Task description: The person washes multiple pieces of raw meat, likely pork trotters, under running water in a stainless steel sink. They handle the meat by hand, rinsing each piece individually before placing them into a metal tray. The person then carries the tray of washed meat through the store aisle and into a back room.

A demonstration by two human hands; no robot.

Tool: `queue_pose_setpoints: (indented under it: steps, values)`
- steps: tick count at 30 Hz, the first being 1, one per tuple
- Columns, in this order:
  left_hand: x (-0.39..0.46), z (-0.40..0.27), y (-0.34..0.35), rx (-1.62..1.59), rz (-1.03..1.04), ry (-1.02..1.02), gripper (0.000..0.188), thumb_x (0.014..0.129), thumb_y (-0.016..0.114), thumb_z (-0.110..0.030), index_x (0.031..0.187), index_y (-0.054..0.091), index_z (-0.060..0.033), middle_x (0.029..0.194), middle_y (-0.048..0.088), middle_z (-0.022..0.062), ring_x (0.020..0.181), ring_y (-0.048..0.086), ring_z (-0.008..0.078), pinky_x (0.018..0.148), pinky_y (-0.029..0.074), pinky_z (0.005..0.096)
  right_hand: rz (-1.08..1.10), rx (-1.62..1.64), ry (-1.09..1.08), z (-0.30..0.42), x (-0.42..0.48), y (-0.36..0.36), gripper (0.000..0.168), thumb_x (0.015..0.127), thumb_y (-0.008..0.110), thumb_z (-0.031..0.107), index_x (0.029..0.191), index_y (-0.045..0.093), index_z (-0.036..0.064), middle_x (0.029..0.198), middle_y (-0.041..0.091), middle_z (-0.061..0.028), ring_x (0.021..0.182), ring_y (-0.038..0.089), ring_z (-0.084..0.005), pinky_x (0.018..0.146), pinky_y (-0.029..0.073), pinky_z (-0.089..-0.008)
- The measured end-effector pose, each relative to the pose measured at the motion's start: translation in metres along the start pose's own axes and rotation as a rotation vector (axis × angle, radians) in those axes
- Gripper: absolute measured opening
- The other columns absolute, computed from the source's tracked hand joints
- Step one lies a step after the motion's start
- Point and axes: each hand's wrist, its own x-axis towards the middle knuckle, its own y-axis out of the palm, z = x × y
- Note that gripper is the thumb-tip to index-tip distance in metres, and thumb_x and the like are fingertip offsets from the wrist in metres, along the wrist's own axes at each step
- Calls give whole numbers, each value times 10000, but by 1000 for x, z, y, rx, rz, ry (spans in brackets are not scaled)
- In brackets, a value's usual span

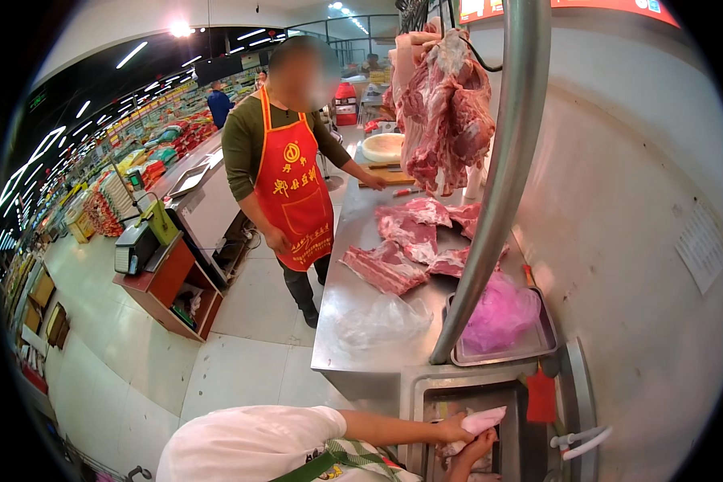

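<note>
Over a stainless steel sink [516,446], my left hand [453,429] grips a pale pink piece of meat [485,420], perhaps a pig's trotter. Close below it, my right hand [481,447] is closed against the same piece. More pale pieces lie in the sink beneath my hands, partly hidden by them. A red tag or cloth [540,396] hangs at the sink's far right corner, above a white faucet [581,441].
A steel table [337,325] bears raw meat cuts [406,235], a clear plastic bag [385,322] and a tray [500,356] with a pink bag [500,313]. Large cuts [446,114] hang beside a curved steel post [503,199]. A person in a red apron [295,193] stands left of the table.
</note>
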Motion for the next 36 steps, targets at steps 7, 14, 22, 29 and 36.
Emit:
queue_pose_setpoints:
  steps: [7,14,22,29,36]
  values:
    - [-16,-54,-3,497,-15,-34,727,597,680,-342,1228,416,-96,997,595,209,911,584,340,787,461,397,-181,609,242,-74,36,-11,167,845,476,90,977,515,-5,976,539,-88,891,541,-201,780,441,-323]
    - [-30,-58,-18,453,33,-14,723,588,705,-342,1194,384,-111,983,596,222,922,575,370,775,458,426,-185,-362,-451,6,-2,5,253,796,539,181,943,498,-20,871,554,-134,812,554,-219,688,465,-336]
    - [-16,-30,-14,14,63,-18,708,584,708,-227,1188,425,9,982,595,168,902,591,269,786,464,343,-186,-560,-565,6,-2,-3,194,875,449,116,966,522,-39,933,563,-175,850,551,-298,764,431,-367]
    - [-32,-59,-15,392,-35,5,811,591,703,-310,1278,345,-70,997,592,208,910,593,335,782,467,388,23,-132,-126,3,6,-18,175,881,486,104,901,561,-53,915,592,-85,845,527,-153,770,427,-292]
    - [-40,-73,-28,598,-59,6,834,559,715,-267,1273,331,-69,1000,592,215,906,591,353,771,479,398,293,-401,-225,23,3,-16,123,799,512,-4,907,572,-9,757,593,-64,724,527,-121,656,437,-278]
